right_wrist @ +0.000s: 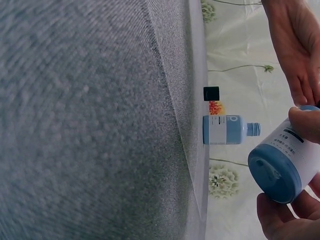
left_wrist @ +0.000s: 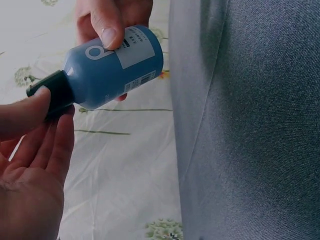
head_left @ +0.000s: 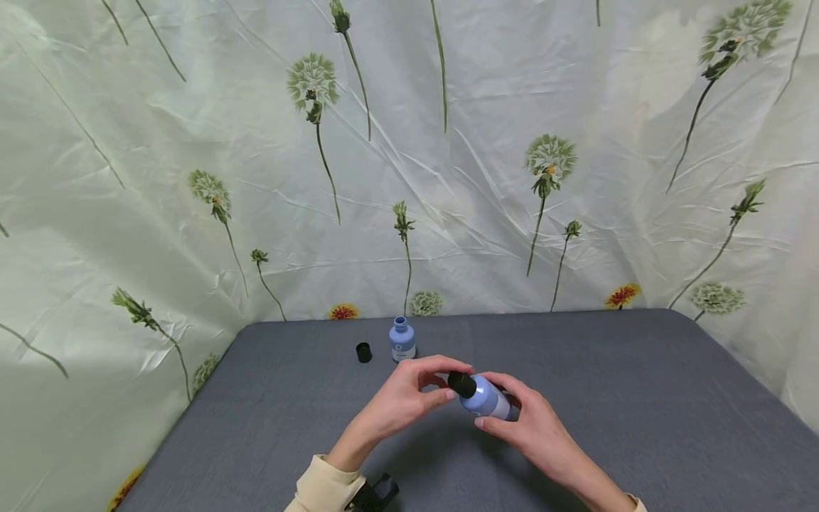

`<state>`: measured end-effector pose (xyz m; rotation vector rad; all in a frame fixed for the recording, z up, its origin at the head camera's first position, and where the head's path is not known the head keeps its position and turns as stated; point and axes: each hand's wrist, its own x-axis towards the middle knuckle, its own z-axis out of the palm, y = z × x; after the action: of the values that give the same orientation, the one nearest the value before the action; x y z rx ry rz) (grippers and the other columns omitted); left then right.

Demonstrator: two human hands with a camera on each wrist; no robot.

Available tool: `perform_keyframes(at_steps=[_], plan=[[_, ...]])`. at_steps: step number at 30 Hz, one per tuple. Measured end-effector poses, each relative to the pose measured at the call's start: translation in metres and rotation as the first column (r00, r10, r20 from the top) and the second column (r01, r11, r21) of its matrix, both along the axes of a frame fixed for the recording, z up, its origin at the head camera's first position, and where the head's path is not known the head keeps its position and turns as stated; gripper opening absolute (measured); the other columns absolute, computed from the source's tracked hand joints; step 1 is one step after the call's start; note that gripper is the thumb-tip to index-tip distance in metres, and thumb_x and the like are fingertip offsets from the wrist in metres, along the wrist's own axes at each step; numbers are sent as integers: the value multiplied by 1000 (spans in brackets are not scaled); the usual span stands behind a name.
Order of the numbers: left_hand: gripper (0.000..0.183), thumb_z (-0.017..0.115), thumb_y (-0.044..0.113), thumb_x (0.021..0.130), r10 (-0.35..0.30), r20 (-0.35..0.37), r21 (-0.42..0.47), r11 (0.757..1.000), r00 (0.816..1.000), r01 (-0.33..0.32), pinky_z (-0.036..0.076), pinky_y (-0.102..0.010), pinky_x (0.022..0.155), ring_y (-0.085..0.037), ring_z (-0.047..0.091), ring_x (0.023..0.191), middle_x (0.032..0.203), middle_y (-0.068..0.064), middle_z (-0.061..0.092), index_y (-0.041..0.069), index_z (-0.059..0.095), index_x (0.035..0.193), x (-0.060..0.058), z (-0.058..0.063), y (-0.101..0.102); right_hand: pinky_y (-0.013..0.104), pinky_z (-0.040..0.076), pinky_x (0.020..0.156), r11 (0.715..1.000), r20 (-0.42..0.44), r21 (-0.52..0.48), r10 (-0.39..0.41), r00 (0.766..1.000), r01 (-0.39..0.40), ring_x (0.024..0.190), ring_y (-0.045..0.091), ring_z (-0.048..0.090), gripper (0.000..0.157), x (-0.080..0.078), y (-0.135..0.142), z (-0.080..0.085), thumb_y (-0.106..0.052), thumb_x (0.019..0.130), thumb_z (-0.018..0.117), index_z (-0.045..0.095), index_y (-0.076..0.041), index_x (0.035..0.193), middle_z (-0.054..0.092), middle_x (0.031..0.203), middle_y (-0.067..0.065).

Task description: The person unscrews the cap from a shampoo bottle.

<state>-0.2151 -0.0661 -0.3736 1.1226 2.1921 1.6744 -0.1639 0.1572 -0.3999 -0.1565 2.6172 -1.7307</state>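
A blue bottle with a white label is held tilted above the table, its black cap pointing up and to the left. The right hand grips the bottle's body near its base, thumb lying over the label in the left wrist view. Fingers and thumb of the left hand pinch the black cap. Whether the cap is still threaded on the neck cannot be told. The bottle's underside faces the right wrist camera.
Farther back on the grey table stands a second blue bottle, upright and uncapped. A loose black cap sits to its left. Behind the table hangs a pale curtain printed with dandelions.
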Motion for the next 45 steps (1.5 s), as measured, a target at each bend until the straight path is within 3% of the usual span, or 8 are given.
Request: perform_keyframes(at_steps=[9, 14, 17, 22, 27, 32, 38, 45], plan=[[26, 82, 19, 82, 164, -8, -57, 985, 986, -164, 52, -38, 76, -22, 62, 85, 96, 8, 70, 21, 73, 106, 0, -1, 0, 41, 44, 83, 994, -48, 97, -41, 998, 46, 102, 22, 54, 56, 4, -4, 2, -21, 76, 86, 63, -23, 127, 60, 121, 2], [24, 84, 25, 80, 226, -22, -78, 971, 974, -227, 50, -36, 75, -15, 62, 84, 90, 8, 69, 24, 73, 102, 0, -3, 0, 41, 44, 82, 988, -91, 141, -44, 995, 56, 100, 20, 54, 55, 5, -5, 3, -21, 76, 86, 63, -25, 126, 60, 118, 1], [27, 83, 26, 80, 237, -28, -78, 968, 971, -238, 51, -36, 75, -18, 63, 87, 92, 9, 69, 23, 74, 106, 0, -3, 1, 41, 44, 81, 985, -100, 159, -45, 994, 61, 100, 20, 54, 55, 6, -5, 3, -22, 76, 86, 63, -26, 125, 60, 118, 1], [39, 82, 25, 83, 175, -30, -73, 981, 984, -177, 50, -41, 85, -19, 61, 104, 111, 11, 67, 24, 70, 119, -1, -4, 0, 41, 45, 81, 988, -69, 146, -44, 997, 54, 101, 21, 54, 55, 5, -6, 4, -24, 76, 86, 63, -24, 126, 60, 120, 3], [38, 74, 9, 88, -6, -25, -13, 1000, 1000, 6, 44, -41, 100, -12, 51, 126, 137, 7, 56, 20, 67, 124, -2, -6, -1, 41, 46, 80, 991, -22, 128, -47, 999, 49, 102, 22, 55, 57, 5, -6, 3, -26, 77, 85, 62, -20, 129, 59, 122, 5], [39, 60, -9, 91, -115, -22, 62, 991, 993, 116, 44, -37, 101, -17, 52, 127, 136, 0, 58, 9, 67, 124, -3, -9, 0, 41, 46, 80, 992, -17, 121, -45, 999, 47, 102, 23, 55, 61, 4, -5, 2, -28, 77, 85, 60, -17, 131, 59, 125, 7], [45, 54, -14, 93, -94, 32, 69, 993, 995, 92, 45, -35, 99, -18, 55, 122, 131, 0, 60, 9, 63, 131, -1, -6, -1, 40, 46, 80, 993, -1, 108, -48, 999, 48, 101, 22, 55, 60, 2, -5, 0, -29, 78, 85, 61, -18, 131, 60, 122, 6], [32, 65, 3, 94, 17, -2, 4, 1000, 1000, -17, 50, -36, 90, -15, 60, 107, 118, 7, 66, 16, 68, 123, -1, -5, 1, 40, 47, 78, 993, -3, 105, -54, 999, 54, 101, 23, 55, 59, 3, -5, 2, -30, 78, 84, 61, -18, 130, 59, 122, 6]])
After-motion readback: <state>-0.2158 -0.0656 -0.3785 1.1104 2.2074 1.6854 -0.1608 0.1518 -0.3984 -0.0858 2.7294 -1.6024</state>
